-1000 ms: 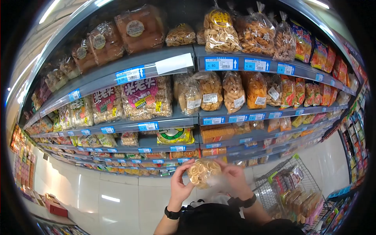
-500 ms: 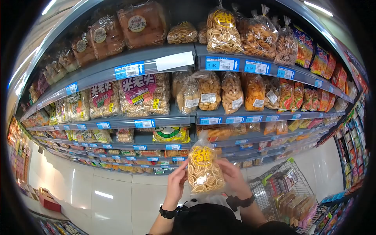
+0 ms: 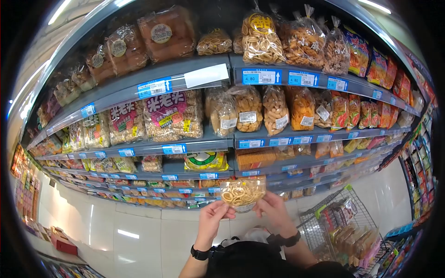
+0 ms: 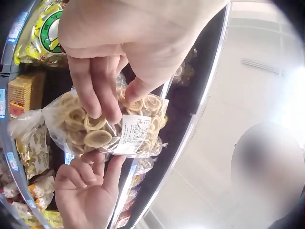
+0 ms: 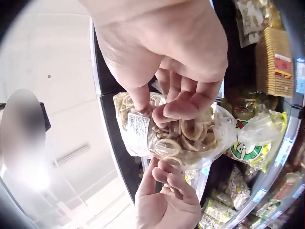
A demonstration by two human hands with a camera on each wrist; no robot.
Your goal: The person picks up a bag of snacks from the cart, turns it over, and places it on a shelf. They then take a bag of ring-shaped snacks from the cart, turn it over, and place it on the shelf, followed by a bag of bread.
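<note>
Taking the head view as a dial, the bag of ring-shaped snacks [image 3: 243,192] is at 5 o'clock from the centre, held up off any shelf in front of the person's body. The left hand [image 3: 215,217] pinches its 7 o'clock side between thumb and fingers; the right hand [image 3: 273,211] pinches it at 4 o'clock, its fingers bent inward. With a grip at each side, the loose load probably stays level and the plastic less likely to sag, while the middle is left uncovered, which would suit looking it over.

In the left wrist view the gathered neck [image 4: 28,123] points to 9 o'clock, and a printed label [image 4: 132,133] sits near the opposite end, clear of the fingertips (its small print is too fine to read here).

At 1 o'clock in the head view, a similar bag [image 3: 263,41] stands upright on the highest shelf [image 3: 204,65] above a blue price tag [image 3: 262,76], presumably so its yellow print faces shoppers. A wire cart [image 3: 308,231] waits at 4 o'clock, near the right arm, likely for an easy reach; wrapped goods [image 3: 357,243] lie inside.
</note>
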